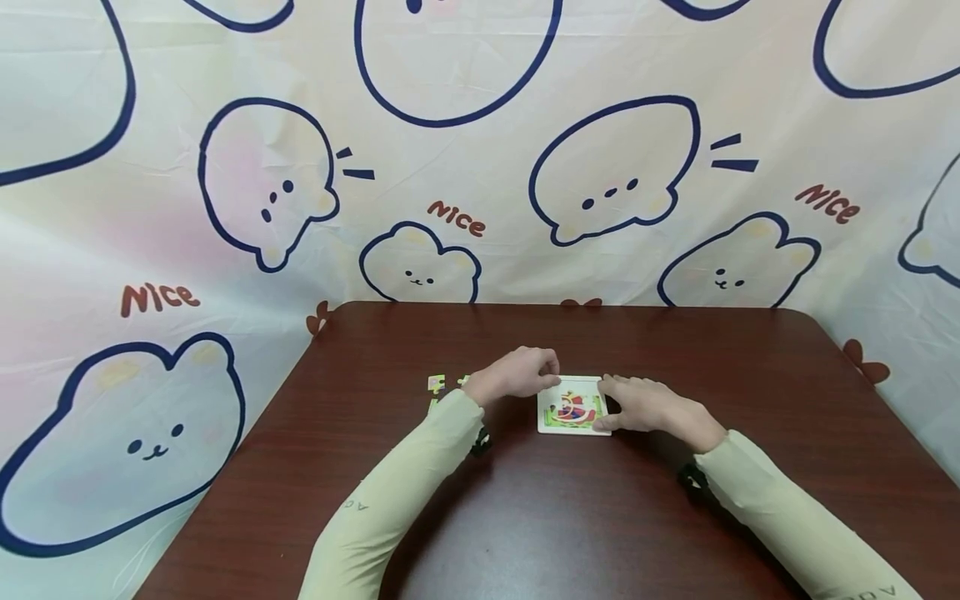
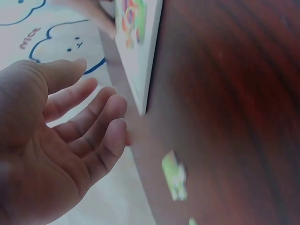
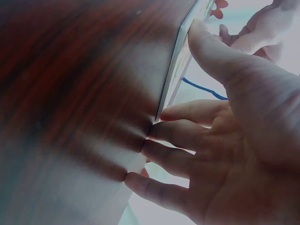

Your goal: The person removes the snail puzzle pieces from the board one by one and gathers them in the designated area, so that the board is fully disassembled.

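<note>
A white-framed jigsaw puzzle tray (image 1: pixel 553 432) lies flat on the table, with a red, yellow and green picture (image 1: pixel 574 410) partly filling it. My left hand (image 1: pixel 519 373) hovers at the tray's far left corner. In the left wrist view its fingers (image 2: pixel 114 136) are loosely bent and nothing sits between them and the thumb. At the tray's right side, my right hand (image 1: pixel 647 406) rests with thumb and index finger touching the frame. The other fingers (image 3: pixel 161 157) of that hand stretch down to the tabletop. Left of the tray lies a green puzzle piece (image 2: pixel 175 177).
The dark brown wooden table (image 1: pixel 480 533) reaches to a cloth backdrop (image 1: pixel 510 167) with cartoon outlines. Another puzzle piece (image 1: pixel 437 383) lies farther left, and my left hand and sleeve partly cover that small group of pieces.
</note>
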Demonstrator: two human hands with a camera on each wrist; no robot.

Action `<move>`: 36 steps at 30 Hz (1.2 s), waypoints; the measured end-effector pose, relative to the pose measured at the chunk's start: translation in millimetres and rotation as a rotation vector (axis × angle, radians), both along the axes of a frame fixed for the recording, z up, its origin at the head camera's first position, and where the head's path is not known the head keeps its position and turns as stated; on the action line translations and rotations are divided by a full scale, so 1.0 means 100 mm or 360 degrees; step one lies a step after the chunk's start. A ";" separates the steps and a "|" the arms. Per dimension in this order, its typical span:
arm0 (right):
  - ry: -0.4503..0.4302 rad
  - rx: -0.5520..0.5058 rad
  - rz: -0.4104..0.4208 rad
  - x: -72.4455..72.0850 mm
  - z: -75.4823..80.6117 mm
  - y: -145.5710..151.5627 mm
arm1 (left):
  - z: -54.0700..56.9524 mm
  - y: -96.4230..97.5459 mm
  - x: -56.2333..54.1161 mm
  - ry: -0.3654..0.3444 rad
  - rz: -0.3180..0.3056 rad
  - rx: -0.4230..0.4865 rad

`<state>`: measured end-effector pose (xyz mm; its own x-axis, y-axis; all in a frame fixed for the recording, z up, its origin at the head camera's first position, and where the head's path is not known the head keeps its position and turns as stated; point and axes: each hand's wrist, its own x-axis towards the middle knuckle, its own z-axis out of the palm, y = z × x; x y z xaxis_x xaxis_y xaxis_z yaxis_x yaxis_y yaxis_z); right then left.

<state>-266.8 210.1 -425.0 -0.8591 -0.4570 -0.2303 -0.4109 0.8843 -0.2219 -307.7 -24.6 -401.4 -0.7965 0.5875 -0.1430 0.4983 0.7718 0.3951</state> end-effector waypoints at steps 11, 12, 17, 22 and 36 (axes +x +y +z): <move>0.0023 0.0003 0.0030 0.01 -0.01 -0.02 | -0.12 0.27 0.08 0.0022 0.0004 -0.0161; 0.0025 0.0002 0.0034 0.01 0.00 -0.02 | -0.12 0.29 0.09 0.0032 0.0017 -0.0190; 0.0028 0.0002 0.0035 0.00 0.01 -0.03 | -0.12 0.34 0.12 0.0080 0.0064 -0.0301; 0.0034 0.0003 0.0027 0.01 0.04 -0.03 | -0.11 0.36 0.14 0.0107 0.0053 -0.0329; 0.0041 0.0016 0.0030 0.00 0.01 0.00 | -0.15 0.46 0.10 0.0053 0.0109 -0.0295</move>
